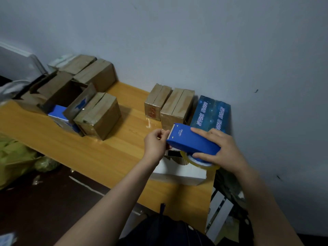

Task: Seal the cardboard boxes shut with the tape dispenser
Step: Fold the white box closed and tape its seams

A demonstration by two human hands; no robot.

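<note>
My right hand (221, 150) grips the blue tape dispenser (192, 142), whose clear tape roll (200, 161) shows under it. The dispenser hovers over a white box (179, 172) at the near right of the wooden table (85, 153). My left hand (156, 142) pinches at the dispenser's toothed front end, fingers curled there; the tape itself is hard to make out. Two taped brown boxes (169, 105) stand just behind, against the wall. The white box's top is mostly hidden by the hands and dispenser.
A blue starry box (210, 113) lies against the wall at right. A cluster of brown boxes (99, 115), one with open flaps (71, 93) and a blue-white carton beside it, fills the table's left. Green bags (16, 157) lie on the floor at left.
</note>
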